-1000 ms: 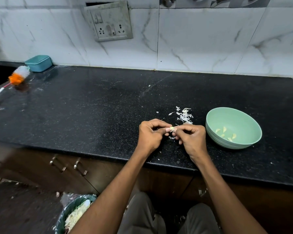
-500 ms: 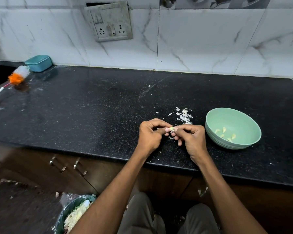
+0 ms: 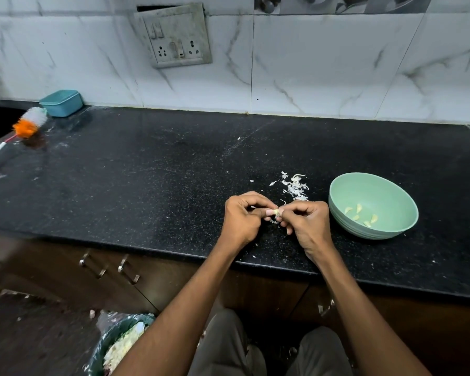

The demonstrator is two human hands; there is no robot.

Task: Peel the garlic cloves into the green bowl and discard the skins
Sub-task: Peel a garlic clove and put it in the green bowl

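A small garlic clove [image 3: 276, 212] is pinched between my left hand [image 3: 243, 219] and my right hand [image 3: 307, 223], both just above the black counter near its front edge. Fingers of both hands curl round the clove, which is mostly hidden. A green bowl [image 3: 391, 232] stands to the right of my right hand, with several peeled cloves [image 3: 360, 214] lying in it. Behind my hands, a loose pile of white garlic skins [image 3: 295, 187] lies on the counter.
A bin [image 3: 98, 356] with pale scraps stands on the floor at lower left. A teal box [image 3: 61, 103] and an orange-and-white brush [image 3: 25, 126] lie at the counter's far left by a sink. A switch panel [image 3: 177, 36] hangs on the tiled wall.
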